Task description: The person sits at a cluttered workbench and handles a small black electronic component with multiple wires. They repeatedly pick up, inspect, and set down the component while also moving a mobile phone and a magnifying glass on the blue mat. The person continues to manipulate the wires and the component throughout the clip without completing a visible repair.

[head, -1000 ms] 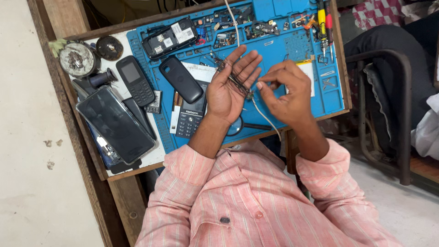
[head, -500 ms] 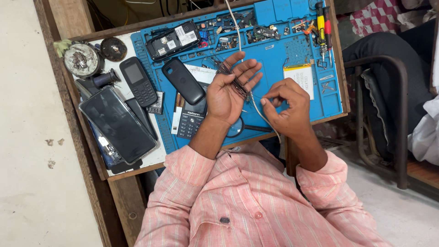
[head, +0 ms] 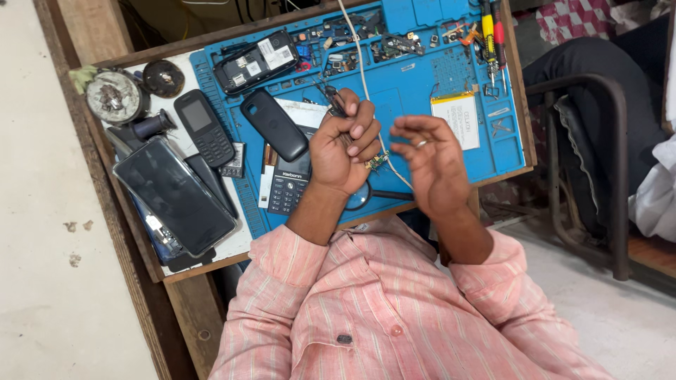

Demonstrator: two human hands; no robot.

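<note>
Far left of the wooden tray: round metal tin, dark disc, big black smartphone lying face up, small keypad phone just beside it. Blue work mat covers the rest. On it: opened phone body at top, black back cover, another keypad phone partly under the wrist. Left hand curled into a loose fist, closed on tweezers and a small circuit board poking out at the fingertips. White wire runs from top edge down between the hands. Right hand half open, fingers bent, ring visible; can't tell if it pinches the wire. Yellow-labelled battery right of it, screwdrivers top right.
</note>
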